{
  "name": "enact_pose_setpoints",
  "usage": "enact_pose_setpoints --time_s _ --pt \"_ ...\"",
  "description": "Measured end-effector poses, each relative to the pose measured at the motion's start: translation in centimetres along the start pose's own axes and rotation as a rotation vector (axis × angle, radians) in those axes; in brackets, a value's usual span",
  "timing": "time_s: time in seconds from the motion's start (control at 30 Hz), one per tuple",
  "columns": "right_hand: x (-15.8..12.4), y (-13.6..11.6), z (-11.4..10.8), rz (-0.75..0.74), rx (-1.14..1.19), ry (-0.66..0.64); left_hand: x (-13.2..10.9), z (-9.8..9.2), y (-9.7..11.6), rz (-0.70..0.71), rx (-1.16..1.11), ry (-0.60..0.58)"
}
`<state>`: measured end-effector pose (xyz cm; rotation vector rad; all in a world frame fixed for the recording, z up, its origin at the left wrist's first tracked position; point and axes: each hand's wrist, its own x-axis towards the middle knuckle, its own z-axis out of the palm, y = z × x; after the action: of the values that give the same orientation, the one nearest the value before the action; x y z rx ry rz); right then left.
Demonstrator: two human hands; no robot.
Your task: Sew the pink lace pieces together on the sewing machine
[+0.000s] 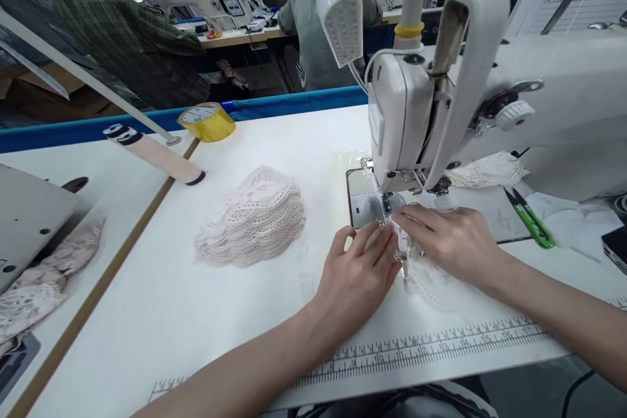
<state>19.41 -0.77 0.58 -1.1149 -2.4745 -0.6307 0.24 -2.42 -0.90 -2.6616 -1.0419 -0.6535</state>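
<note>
A white sewing machine (399,111) stands over the right half of the table. In front of its needle area, my left hand (360,271) has its fingers bent and pinched on a piece of pale lace fabric (431,284). My right hand (453,241) grips the same lace from the right, its fingertips close to the presser foot (390,204). The lace spreads below my right hand toward the ruler strip; the edge under my fingers is mostly hidden. Left of the metal needle plate (362,206) lies a layered stack of lace pieces (257,222).
Green thread snips (531,219) and a white cloth (578,219) lie at right, with more lace (490,170) behind the needle area. A yellow tape roll (208,123) and a pinkish roll (157,155) sit at back left. A ruler strip (416,346) lines the front edge. Two people sit beyond.
</note>
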Motion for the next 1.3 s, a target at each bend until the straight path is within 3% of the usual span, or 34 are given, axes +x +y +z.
enact_pose_setpoints --time_s 0.07,0.17,0.37,0.8,1.3 --pt "-0.2 -0.2 0.0 0.042 0.012 -0.017 0.2 0.0 -0.2 -0.013 0.001 -0.016" --pt "-0.3 -0.5 0.3 0.11 -0.054 -0.147 0.4 0.1 -0.3 -0.032 0.009 -0.034" --pt "-0.3 -0.2 1.0 0.115 -0.09 -0.278 0.3 0.0 -0.2 -0.04 0.034 -0.047" --pt "-0.4 0.8 1.8 0.121 0.011 -0.242 0.7 0.0 0.1 -0.074 0.038 -0.11" --pt "-0.8 1.1 2.4 0.07 -0.111 -0.158 0.4 -0.1 0.3 -0.069 0.061 -0.113"
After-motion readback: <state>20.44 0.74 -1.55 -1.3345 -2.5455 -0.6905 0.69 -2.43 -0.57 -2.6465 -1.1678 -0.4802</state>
